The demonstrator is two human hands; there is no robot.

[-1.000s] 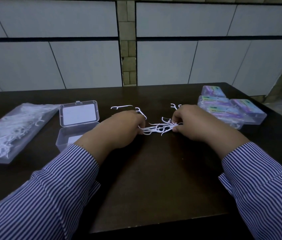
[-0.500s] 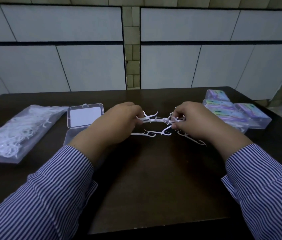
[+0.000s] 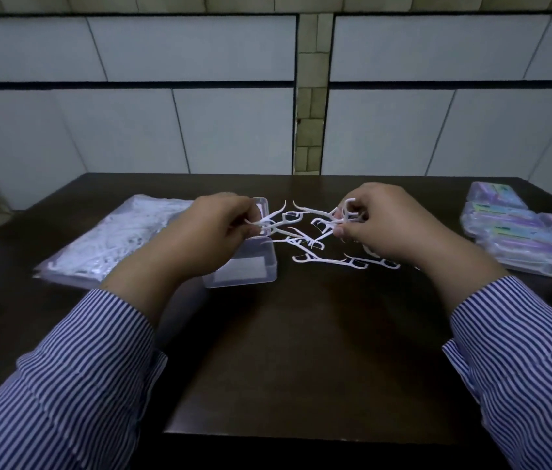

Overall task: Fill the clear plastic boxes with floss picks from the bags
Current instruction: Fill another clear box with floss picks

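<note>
My left hand (image 3: pixel 210 228) pinches a few white floss picks (image 3: pixel 276 220) just above the open clear plastic box (image 3: pixel 244 266), whose lid stands behind my fingers. My right hand (image 3: pixel 386 225) pinches another small bunch of picks (image 3: pixel 339 220) a little above the table. Between the two hands the bunches hang apart, some tangled. Several loose floss picks (image 3: pixel 328 261) lie on the dark table (image 3: pixel 301 351) beneath my right hand. A clear bag of floss picks (image 3: pixel 115 242) lies at the left.
Several closed, filled boxes with purple labels (image 3: pixel 522 235) are stacked at the right edge of the table. A tiled wall stands behind the table. The table's front edge runs near my sleeves.
Both hands lifted from the table with picks and drew apart, splitting the bunch; some picks dropped onto the table. The camera view tilted up and shifted left.
</note>
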